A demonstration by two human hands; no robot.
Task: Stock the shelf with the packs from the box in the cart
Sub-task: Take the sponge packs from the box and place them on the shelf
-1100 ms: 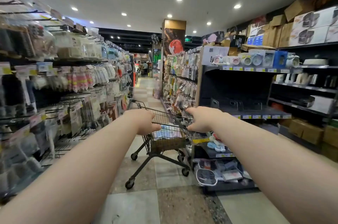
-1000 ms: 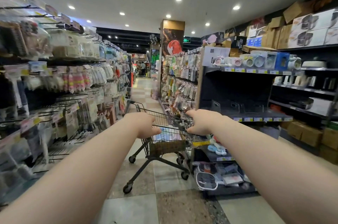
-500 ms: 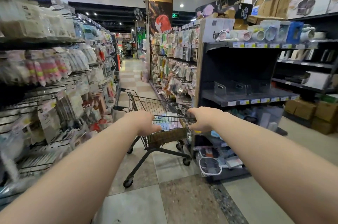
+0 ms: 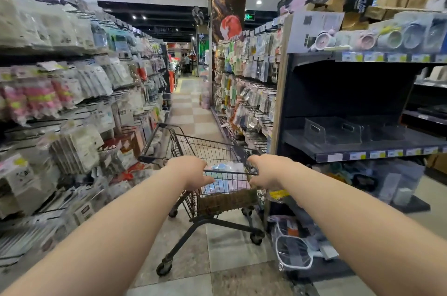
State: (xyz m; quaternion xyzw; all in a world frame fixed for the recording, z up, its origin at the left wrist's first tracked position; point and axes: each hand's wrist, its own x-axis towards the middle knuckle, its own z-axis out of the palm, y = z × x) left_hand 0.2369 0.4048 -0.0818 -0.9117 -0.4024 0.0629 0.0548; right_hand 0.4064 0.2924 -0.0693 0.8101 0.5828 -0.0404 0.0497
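A wire shopping cart stands in the aisle in front of me. Inside it lies a brown cardboard box with pale blue and pink packs showing through the mesh. My left hand grips the cart's handle on the left side. My right hand grips the handle on the right side. Right of the cart stands a dark shelf unit with a mostly bare middle board holding clear dividers.
Racks of hanging packaged goods line the aisle's left side, and more hang on the right past the dark unit. Bagged items lie low at the unit's near corner. The tiled aisle runs ahead to a pillar.
The cart and I have rolled forward along the aisle, drawing level with the dark shelf unit. Both hands stay on the handle.
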